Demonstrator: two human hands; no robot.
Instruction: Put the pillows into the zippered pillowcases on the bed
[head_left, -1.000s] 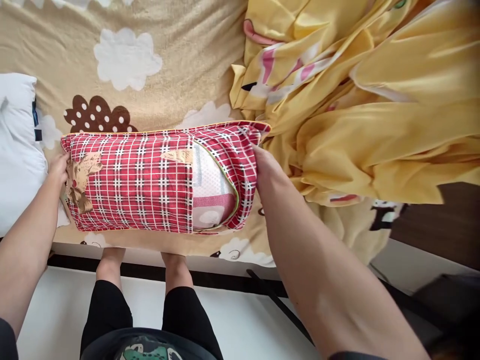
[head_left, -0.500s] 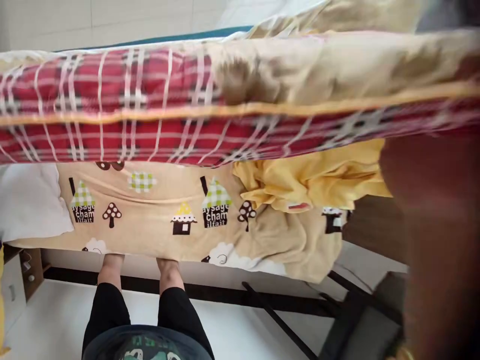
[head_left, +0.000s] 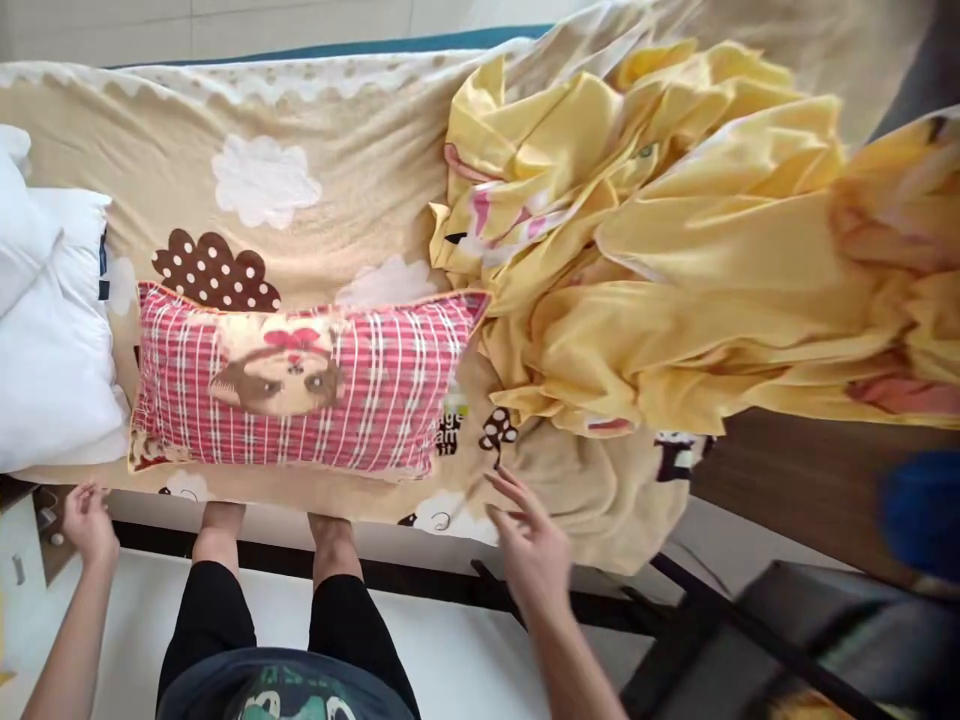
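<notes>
A red plaid pillow with an animal face printed on it is on the near half of the bed, or just above it; I cannot tell which. It is slightly blurred. My left hand hangs off its lower left corner, by the bed's near edge, with loosely bent fingers and nothing in them. To the lower right of the pillow, my right hand is open over the edge of the beige printed sheet, its fingers apart and holding nothing.
A rumpled yellow satin cover lies over the right side of the bed. White bedding sits at the left end. A dark chair stands at the lower right, beside a blurred blue round thing. A cabinet is at lower left.
The plaid pillow, earlier large and close across the view, is now lower and farther off at the bed. Both hands are now apart from it.
</notes>
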